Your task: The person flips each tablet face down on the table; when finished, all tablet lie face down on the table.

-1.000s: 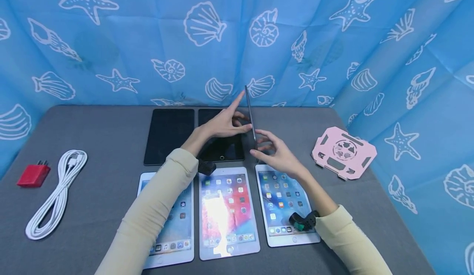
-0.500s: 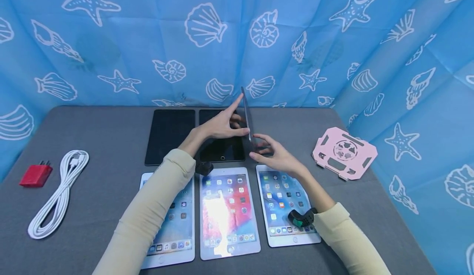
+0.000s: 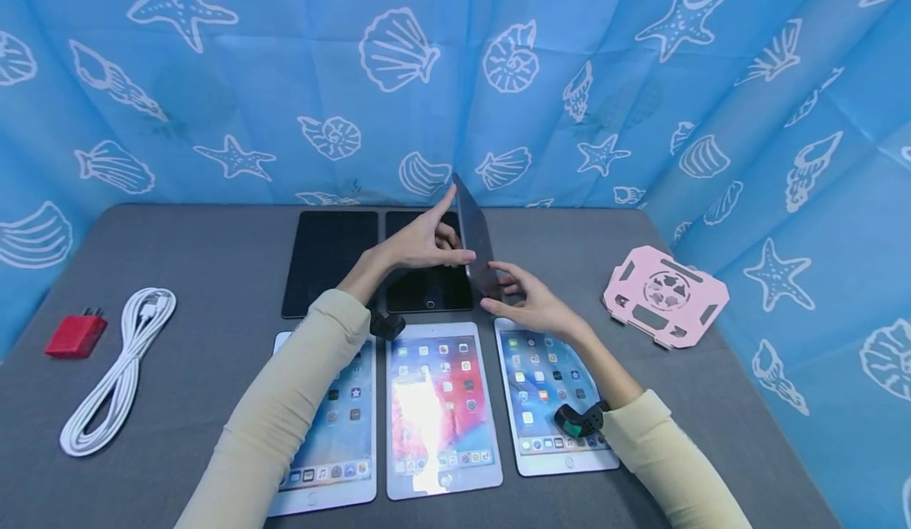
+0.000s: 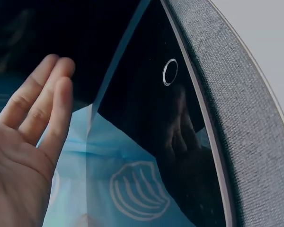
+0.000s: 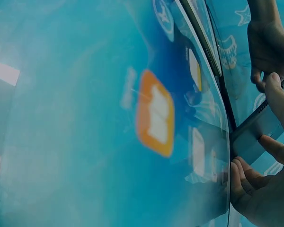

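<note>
A dark grey tablet stands tilted on edge above the back row, its plain back turned towards the right. My left hand holds its left side, index finger stretched up the edge and thumb lower down. At the bottom corner my right hand grips it; the right wrist view shows the thumb on one edge of the tablet and fingers against its face. Beneath my left hand lies a black tablet, dark-screened, with a round home button. In the left wrist view, that black tablet mirrors the fingers.
Another black tablet lies at back left. Three white tablets, left, middle and right, lie lit in front. A pink perforated plate, white cable and red charger flank them. A blue curtain hangs behind.
The grey tablet has turned from nearly edge-on to showing its back, its top leaning further left. Both hands have kept near it, the left shifting slightly down.
</note>
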{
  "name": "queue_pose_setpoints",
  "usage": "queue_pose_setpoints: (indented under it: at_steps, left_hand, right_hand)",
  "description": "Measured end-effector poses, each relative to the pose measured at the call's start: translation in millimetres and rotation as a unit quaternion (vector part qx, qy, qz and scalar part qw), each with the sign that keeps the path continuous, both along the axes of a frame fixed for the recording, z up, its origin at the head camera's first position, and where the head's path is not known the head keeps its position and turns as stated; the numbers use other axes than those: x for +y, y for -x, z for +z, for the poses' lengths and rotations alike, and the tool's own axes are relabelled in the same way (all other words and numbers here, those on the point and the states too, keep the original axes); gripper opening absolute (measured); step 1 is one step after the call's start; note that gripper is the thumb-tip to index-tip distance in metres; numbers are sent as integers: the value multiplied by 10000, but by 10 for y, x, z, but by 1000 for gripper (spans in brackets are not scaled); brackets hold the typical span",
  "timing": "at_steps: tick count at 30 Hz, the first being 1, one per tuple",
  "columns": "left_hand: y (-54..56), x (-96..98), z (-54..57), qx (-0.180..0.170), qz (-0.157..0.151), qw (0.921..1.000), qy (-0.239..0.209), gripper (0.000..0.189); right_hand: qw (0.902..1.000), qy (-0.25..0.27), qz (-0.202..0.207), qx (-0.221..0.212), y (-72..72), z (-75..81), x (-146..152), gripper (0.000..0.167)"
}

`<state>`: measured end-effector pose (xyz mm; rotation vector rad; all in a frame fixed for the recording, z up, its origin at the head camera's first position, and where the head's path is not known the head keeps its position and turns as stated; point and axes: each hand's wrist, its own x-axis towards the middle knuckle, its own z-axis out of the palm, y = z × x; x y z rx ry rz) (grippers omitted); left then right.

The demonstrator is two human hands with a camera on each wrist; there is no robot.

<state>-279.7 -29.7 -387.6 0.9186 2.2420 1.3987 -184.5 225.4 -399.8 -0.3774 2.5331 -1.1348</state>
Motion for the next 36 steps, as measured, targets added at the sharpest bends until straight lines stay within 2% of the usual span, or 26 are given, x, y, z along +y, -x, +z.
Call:
queue_pose_setpoints:
  at_steps: [5,12,18,22,27,33,36]
  left_hand:
    - [-11,11,-14,-528,-109,9979,-366,120]
    - [-29,45,-14,-916,-229,9943,-505,123]
    - [-52,84,-11,-1140,-205,9930,-227,129]
    - [-71,121,-24,-1190,-145,9928,-52,132]
    - [-75,186,-46,-1041,-118,9945,43,133]
    - [-90,271,-85,-1182,-112,9929,51,133]
    - [-103,315,-116,-953,-41,9952,239,135]
  right_hand:
    - [9998,-127,-59,125,2,-10,25,72]
    - [9997,-151,-55,209,7,-6,79,71]
    - [9985,-433,-198,261,15,-3,146,73]
    - [9978,-519,-293,304,21,-10,213,73]
    - [9971,-559,-297,430,45,-29,304,72]
    - [9958,-653,-268,590,66,-25,375,72]
    - [9945,-784,-303,624,68,-20,392,73]
